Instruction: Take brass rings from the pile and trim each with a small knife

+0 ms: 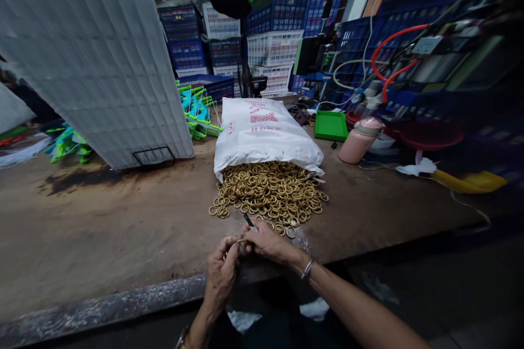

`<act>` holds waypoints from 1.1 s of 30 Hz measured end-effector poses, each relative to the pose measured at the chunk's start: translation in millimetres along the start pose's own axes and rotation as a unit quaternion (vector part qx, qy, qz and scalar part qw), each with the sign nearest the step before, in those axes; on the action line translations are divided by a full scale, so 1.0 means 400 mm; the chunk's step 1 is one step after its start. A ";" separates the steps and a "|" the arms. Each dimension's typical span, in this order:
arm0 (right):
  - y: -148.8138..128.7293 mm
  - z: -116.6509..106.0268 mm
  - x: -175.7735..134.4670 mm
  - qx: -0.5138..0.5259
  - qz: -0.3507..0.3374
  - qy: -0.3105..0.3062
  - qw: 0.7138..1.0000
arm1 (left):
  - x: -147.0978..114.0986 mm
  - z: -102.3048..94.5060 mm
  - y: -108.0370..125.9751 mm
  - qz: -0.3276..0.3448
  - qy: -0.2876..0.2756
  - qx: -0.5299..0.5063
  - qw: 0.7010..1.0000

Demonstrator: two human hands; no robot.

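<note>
Above the table's front edge, my left hand [221, 270] is closed with a brass-coloured ring [242, 240] pinched between thumb and fingers. My right hand [266, 241] meets it from the right, closed around a thin, dark-tipped tool [248, 220] that looks like a small knife. Its dark end points up and away; the other end is hidden by the fingers. Just beyond both hands lies a heap of similar rings [270, 191], spilling from the mouth of a white printed sack [266, 125].
A large grey ribbed panel [98, 65] stands on the table [135, 229] at left, with green and blue plastic pieces [198, 112] behind it. To the right are a green tray [331, 125], a pink bottle [360, 140] and a yellow object [470, 181]. Stacked crates [274, 48] line the back.
</note>
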State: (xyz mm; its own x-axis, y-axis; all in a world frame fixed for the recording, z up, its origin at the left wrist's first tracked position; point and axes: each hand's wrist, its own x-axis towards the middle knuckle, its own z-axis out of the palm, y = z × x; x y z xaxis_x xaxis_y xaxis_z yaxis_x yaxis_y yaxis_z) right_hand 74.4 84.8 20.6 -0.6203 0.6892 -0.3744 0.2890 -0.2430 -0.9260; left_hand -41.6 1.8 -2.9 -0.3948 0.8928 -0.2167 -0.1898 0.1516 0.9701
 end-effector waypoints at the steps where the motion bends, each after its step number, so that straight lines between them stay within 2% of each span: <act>1: 0.003 0.000 0.001 -0.029 -0.025 0.009 0.999 | 0.002 -0.002 -0.004 0.020 -0.003 0.020 1.000; 3: 0.011 0.001 0.006 -0.091 -0.074 0.031 0.993 | 0.006 -0.003 -0.010 0.058 -0.011 0.055 0.997; 5: 0.018 0.003 0.012 -0.146 -0.102 0.057 0.982 | 0.007 -0.002 -0.013 0.066 -0.019 0.063 0.996; 9: 0.028 0.008 0.023 -0.197 -0.103 0.085 0.971 | 0.006 0.007 -0.008 -0.029 -0.029 0.031 0.999; 12: 0.031 0.009 0.025 -0.208 -0.105 0.086 0.969 | 0.003 0.012 -0.001 -0.089 -0.045 0.001 0.995; 18: 0.030 0.006 0.022 -0.157 -0.119 0.048 0.979 | -0.003 0.015 0.001 -0.098 -0.072 -0.072 0.990; 21: 0.036 0.003 0.021 -0.166 -0.118 0.067 0.977 | -0.002 0.012 -0.002 -0.094 -0.069 -0.084 0.990; 24: 0.048 0.003 0.014 -0.273 -0.147 0.099 0.945 | 0.002 0.012 -0.003 -0.090 -0.049 -0.076 0.992; 29: 0.061 0.009 -0.004 -0.446 -0.162 0.068 0.878 | 0.007 0.014 -0.004 -0.096 -0.033 -0.054 0.993; 33: 0.065 0.008 -0.003 -0.477 -0.168 0.054 0.861 | 0.006 0.015 -0.010 -0.083 -0.030 -0.031 0.996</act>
State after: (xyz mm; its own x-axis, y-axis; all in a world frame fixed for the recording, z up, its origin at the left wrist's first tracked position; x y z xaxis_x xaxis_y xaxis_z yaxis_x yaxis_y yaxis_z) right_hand 80.3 75.4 -3.1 -0.7292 0.6833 -0.0378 0.6058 0.6189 -0.5000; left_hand -36.4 6.0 -6.5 -0.2986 0.8817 -0.3652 -0.3045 0.2747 0.9120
